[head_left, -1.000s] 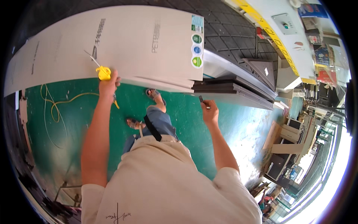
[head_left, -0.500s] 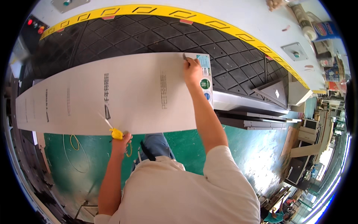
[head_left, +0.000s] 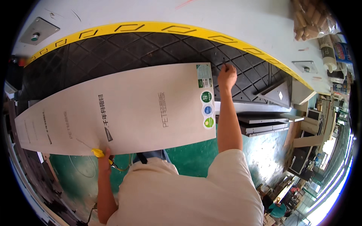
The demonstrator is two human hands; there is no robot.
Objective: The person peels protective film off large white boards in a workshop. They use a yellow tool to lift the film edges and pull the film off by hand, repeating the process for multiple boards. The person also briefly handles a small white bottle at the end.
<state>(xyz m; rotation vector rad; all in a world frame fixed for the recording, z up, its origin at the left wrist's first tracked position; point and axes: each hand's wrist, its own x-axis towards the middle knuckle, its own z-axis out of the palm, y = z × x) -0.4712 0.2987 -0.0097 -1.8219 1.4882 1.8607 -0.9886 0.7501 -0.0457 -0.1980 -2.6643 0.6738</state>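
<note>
Between both hands, beige panel (head_left: 124, 109), left grip (head_left: 105, 160) at near edge

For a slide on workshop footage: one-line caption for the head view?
Left hand holds a yellow tool at a board's near edge; right hand reaches beyond its far corner.

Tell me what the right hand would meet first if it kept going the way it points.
Probably the black ribbed mat, then the yellow strip; the right hand holds a thin dark tool just past the board's corner. Depth is unclear.

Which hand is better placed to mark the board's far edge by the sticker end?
Right. The right hand holds a thin dark tool just past the board's far corner; the left hand grips a yellow tool at the near edge.
</note>
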